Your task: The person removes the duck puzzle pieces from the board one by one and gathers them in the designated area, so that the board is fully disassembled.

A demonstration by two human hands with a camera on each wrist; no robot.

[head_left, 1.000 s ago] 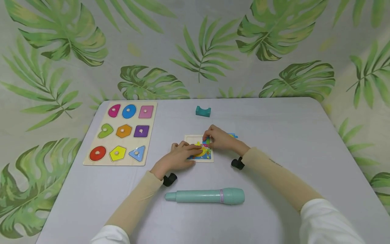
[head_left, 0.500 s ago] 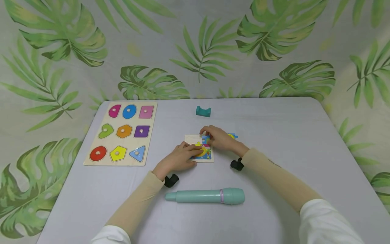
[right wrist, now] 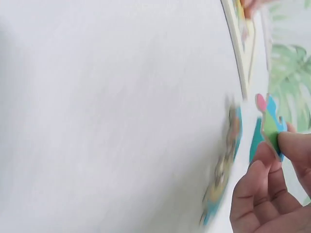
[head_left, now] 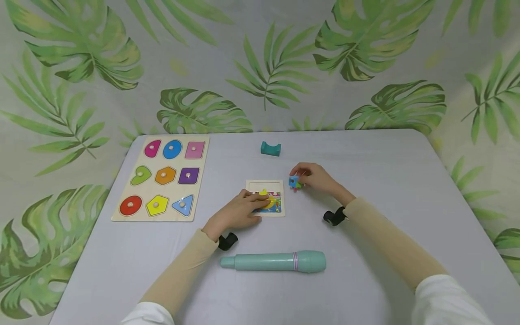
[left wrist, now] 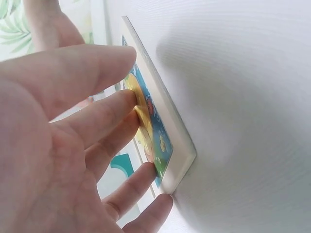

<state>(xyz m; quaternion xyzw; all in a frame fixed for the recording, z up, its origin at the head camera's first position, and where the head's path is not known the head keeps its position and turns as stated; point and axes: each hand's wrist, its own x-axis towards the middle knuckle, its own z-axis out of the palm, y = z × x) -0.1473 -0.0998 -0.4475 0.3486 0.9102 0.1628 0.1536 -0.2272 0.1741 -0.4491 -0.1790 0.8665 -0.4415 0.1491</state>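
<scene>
A small wooden jigsaw board [head_left: 273,215] lies at the table's middle, its lower part filled with a yellow and blue picture. Its upper strip shows bare wood. My left hand [head_left: 237,211] rests on the picture from the left, fingers fairly straight; in the left wrist view its fingertips [left wrist: 127,97] touch the picture and frame. Right of the board, my right hand [head_left: 318,178] pinches a blue, green and pink jigsaw piece [right wrist: 270,124] between thumb and fingers, off the table. Another jigsaw piece [right wrist: 221,170], blurred, lies below it in the right wrist view.
A shape-knob puzzle board [head_left: 162,216] lies at the left. Near the front, a mint-green toy microphone [head_left: 268,262] lies crosswise. A teal notched block [head_left: 271,149] stands near the back edge. A leaf-patterned cloth [head_left: 268,67] hangs behind the table.
My right hand has lifted the jigsaw piece out of the board's upper right and moved right with it, leaving that spot bare. My left hand has stayed nearly still.
</scene>
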